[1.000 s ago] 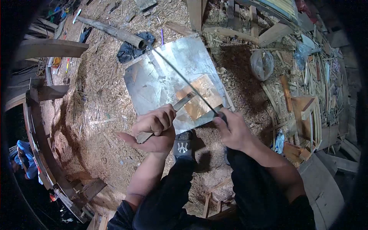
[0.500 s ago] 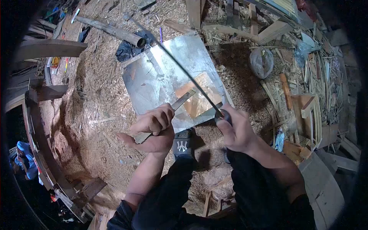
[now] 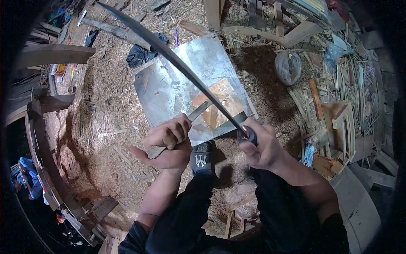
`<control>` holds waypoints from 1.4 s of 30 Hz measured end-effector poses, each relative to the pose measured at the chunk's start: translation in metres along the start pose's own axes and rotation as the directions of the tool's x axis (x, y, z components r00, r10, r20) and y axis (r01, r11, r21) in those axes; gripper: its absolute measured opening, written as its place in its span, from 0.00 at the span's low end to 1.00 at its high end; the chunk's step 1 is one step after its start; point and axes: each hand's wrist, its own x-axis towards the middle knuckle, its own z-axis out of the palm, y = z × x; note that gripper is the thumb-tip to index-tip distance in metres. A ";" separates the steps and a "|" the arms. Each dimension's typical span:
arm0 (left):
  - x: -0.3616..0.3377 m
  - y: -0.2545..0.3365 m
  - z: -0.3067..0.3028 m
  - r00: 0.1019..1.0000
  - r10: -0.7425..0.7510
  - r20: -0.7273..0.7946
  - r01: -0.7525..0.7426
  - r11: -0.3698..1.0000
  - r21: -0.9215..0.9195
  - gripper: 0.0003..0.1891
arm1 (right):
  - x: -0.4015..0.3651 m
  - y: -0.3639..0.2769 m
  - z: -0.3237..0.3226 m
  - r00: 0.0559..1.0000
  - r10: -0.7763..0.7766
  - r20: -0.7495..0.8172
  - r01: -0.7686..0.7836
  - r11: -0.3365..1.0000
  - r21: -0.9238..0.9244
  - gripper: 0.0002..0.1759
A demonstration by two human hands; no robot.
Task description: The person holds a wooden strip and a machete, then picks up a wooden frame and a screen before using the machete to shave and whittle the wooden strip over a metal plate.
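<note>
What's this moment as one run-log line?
left hand: closed around flat metal bar | right hand: gripping black handle of long blade | bar-blade contact: unclear | metal sheet: in front of shoe

White letters, probably "NY" (image 3: 201, 161), on the dark shoe (image 3: 202, 149)

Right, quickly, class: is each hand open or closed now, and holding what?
Left hand: closed around a flat strip.
Right hand: closed around the dark handle of a long tool.
</note>
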 end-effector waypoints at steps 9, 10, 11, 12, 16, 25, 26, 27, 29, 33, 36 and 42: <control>0.006 0.005 0.005 0.999 -0.028 -0.019 0.027 0.999 -0.041 0.43 | -0.008 0.020 0.005 0.776 0.610 0.162 -0.590 0.792 -0.156 0.24; 0.007 0.007 0.006 1.000 -0.014 -0.001 0.014 0.999 -0.050 0.44 | -0.010 0.017 0.005 0.798 0.586 0.142 -0.566 0.809 -0.160 0.25; 0.008 0.013 0.009 1.000 -0.015 -0.003 0.014 0.999 -0.049 0.44 | -0.013 0.014 0.004 0.818 0.562 0.122 -0.542 0.824 -0.165 0.25; 0.007 0.019 0.015 0.999 0.003 0.039 -0.001 0.999 -0.039 0.43 | -0.016 0.012 0.004 0.836 0.539 0.101 -0.519 0.838 -0.171 0.26; 0.005 0.018 0.018 0.996 -0.009 0.088 0.005 0.999 0.042 0.43 | -0.024 0.020 0.006 0.853 0.511 0.103 -0.490 0.854 -0.177 0.26; 0.004 0.003 0.002 0.999 -0.043 0.019 0.044 0.999 -0.017 0.41 | -0.024 0.041 0.005 0.823 0.540 0.175 -0.511 0.839 -0.184 0.22; 0.003 0.003 0.003 0.999 -0.044 0.014 0.044 0.999 -0.029 0.41 | -0.025 0.038 0.004 0.822 0.541 0.176 -0.512 0.839 -0.184 0.22; 0.003 0.003 0.003 0.999 -0.042 0.009 0.042 0.998 -0.041 0.42 | -0.019 0.027 0.000 0.847 0.503 0.173 -0.478 0.862 -0.167 0.24; 0.002 0.002 0.001 0.999 -0.038 0.005 0.038 0.998 -0.052 0.42 | -0.013 0.009 -0.007 0.870 0.464 0.167 -0.443 0.884 -0.150 0.26; 0.002 0.002 0.003 0.997 -0.058 -0.047 0.055 0.996 -0.071 0.42 | -0.011 0.000 -0.007 0.963 0.244 0.118 -0.247 0.969 0.007 0.25; 0.000 0.003 0.004 0.997 -0.060 -0.050 0.056 0.996 -0.068 0.42 | -0.023 0.037 0.004 0.920 0.378 0.106 -0.370 0.924 -0.093 0.24; -0.003 0.001 -0.001 0.999 -0.045 0.009 0.046 0.998 -0.049 0.42 | -0.016 0.047 0.002 0.748 0.640 0.176 -0.624 0.768 -0.144 0.32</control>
